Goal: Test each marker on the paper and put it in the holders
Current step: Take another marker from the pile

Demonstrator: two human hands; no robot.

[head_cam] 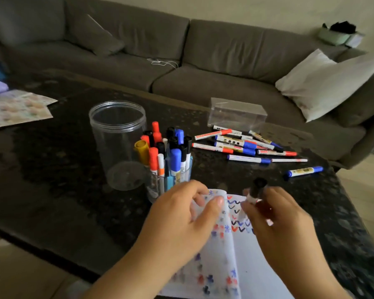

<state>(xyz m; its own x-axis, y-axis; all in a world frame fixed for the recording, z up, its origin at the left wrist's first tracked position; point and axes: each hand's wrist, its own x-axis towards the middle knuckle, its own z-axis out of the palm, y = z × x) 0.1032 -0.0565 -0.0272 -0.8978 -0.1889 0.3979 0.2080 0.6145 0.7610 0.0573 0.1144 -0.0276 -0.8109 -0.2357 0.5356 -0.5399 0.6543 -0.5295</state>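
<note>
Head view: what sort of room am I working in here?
Most likely a home living room. A grey sectional sofa with a white cushion wraps round a dark, speckled low table, where the markers and paper lie.

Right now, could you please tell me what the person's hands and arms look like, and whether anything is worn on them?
Both the left hand and right hand are bare: no gloves, rings, watch or bracelets show. Both forearms are bare too, with no sleeves in view down to the frame's lower edge. The nails look short and unpainted.
</note>
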